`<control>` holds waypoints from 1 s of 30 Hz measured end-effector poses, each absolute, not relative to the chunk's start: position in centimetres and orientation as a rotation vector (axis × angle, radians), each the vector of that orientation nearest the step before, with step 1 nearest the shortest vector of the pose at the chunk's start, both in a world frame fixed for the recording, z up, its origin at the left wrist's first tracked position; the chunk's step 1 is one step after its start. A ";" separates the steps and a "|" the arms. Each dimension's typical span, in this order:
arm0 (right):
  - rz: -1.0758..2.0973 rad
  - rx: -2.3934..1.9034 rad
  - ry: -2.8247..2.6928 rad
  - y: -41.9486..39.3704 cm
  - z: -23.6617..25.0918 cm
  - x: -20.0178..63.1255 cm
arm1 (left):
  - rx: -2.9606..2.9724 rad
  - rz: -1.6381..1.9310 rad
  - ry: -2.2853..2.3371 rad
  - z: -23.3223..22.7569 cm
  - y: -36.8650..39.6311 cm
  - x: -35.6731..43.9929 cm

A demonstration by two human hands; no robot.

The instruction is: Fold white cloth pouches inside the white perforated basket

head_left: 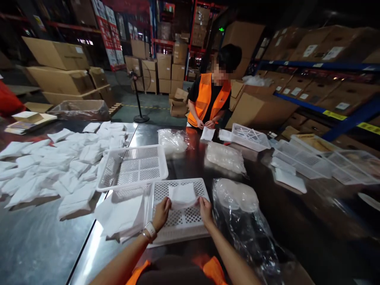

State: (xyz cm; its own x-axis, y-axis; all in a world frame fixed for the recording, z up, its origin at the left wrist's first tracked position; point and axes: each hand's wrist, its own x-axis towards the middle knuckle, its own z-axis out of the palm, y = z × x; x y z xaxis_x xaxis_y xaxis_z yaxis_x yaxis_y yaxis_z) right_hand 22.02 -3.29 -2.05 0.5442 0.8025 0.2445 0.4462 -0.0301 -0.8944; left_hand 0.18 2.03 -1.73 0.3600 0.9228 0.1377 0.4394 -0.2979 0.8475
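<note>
Left hand (162,212): gripping the white pouch's (182,196) left edge.
Right hand (205,210): pinching its right edge.
Beneath: white basket (178,225) lying near.

Legible text: none. White labels on the cardboard boxes (332,51) far beyond the hands, yellow tags on the blue shelf rail (335,114) to their right, and red-and-white banners (107,31) far off to their left: all too blurred to read.
</note>
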 end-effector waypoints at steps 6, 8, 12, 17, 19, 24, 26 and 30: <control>0.252 -1.748 -0.900 -2.4 -1.7 21.0 | 2.002 0.923 1.026 -1.3 1.2 0.8; 0.235 -1.754 -0.893 -2.3 -1.6 20.8 | 2.204 0.929 0.803 -1.3 1.3 0.2; 0.219 -1.771 -0.892 -2.4 -1.6 20.7 | 2.470 0.758 0.446 -1.6 1.8 -0.6; 0.198 -1.804 -0.902 -2.4 -1.7 20.6 | 1.967 0.863 1.022 -1.8 1.7 0.8; 0.185 -1.822 -0.906 -2.3 -1.7 20.5 | 1.852 0.890 1.182 -1.8 1.7 1.6; 0.119 -1.916 -0.948 -2.0 -2.1 20.0 | 1.773 0.888 1.396 -1.9 2.1 2.6; 0.068 -1.994 -0.985 -1.8 -2.3 20.1 | 1.776 0.865 1.458 -1.9 2.3 2.7; 0.017 -2.108 -1.073 -1.5 -2.5 20.4 | 1.792 0.804 1.559 -1.9 2.4 2.5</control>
State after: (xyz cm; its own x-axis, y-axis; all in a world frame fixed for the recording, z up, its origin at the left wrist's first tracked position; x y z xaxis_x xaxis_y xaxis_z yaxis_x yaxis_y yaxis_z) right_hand 20.44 -1.54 -2.54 0.6470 0.6978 0.3073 0.6880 -0.3606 -0.6298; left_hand 2.50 2.44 -1.92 0.1166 0.9921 0.0456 0.6125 -0.1080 0.7830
